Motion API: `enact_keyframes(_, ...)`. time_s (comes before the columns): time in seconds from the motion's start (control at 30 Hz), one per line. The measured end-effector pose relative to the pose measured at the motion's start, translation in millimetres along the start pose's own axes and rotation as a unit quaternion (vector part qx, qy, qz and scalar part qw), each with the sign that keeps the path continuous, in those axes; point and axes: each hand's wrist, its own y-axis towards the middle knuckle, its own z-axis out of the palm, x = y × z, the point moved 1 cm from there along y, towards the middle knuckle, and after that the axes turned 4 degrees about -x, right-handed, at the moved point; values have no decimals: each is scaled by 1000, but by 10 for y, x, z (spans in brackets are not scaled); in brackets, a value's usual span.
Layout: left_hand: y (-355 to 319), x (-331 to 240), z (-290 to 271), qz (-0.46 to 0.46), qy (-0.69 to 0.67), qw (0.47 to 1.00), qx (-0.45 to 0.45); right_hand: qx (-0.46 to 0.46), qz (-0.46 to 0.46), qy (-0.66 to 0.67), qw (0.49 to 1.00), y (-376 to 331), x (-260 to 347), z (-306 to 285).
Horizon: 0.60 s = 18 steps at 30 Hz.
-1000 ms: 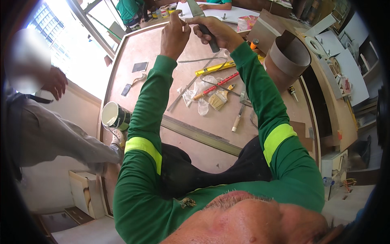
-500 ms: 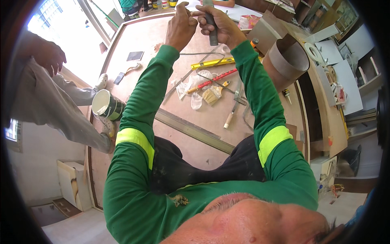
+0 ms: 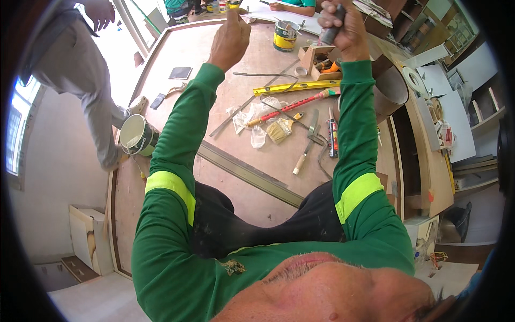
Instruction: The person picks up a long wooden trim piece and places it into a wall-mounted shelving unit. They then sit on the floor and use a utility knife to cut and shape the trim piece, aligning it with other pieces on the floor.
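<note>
My left hand (image 3: 229, 42) is raised over the far part of the board, its fingers pinched together at the top; what sits between them is too small to make out. Farther right, my right hand (image 3: 347, 33) is wrapped round a dark grey cylindrical handle-like piece (image 3: 335, 26), held tilted. Below it a wooden box (image 3: 309, 56) holds tools, one with an orange handle. A paint can (image 3: 285, 36) stands between the two hands. Nearer me lie a yellow spirit level (image 3: 298, 87), a red rod-shaped tool (image 3: 284, 111) and a paintbrush (image 3: 280, 130).
A wooden-handled blade (image 3: 300, 161), a cartridge tube (image 3: 332, 137), thin dark strips and crumpled plastic (image 3: 258, 137) lie on the board. A long metal profile (image 3: 252, 174) crosses before my knees. A bucket (image 3: 134, 135) stands left, beside another person's legs. A curved brown sheet (image 3: 391, 88) stands right.
My hands have moved apart: the right went right and up with the grey piece, the left slightly left. The paint can and tool box have come into sight. The person at left has shifted.
</note>
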Motion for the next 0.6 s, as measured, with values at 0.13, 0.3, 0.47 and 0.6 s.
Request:
enact_keyframes(0.13, 134, -160, -240, 65, -14, 998, -23, 0, -19, -5, 1000, -52, 154, 7)
enact_keyframes(0.3, 208, -419, -394, 89, -80, 993, -22, 17, 21, 7, 1000, 12, -58, 134)
enact_keyframes(0.47, 228, -620, -300, 139, -111, 982, -55, 122, 66, -38, 990, 103, -249, 77)
enact_keyframes(0.6, 202, -587, -243, 130, -138, 981, -28, 127, 70, -98, 985, 21, -316, 226)
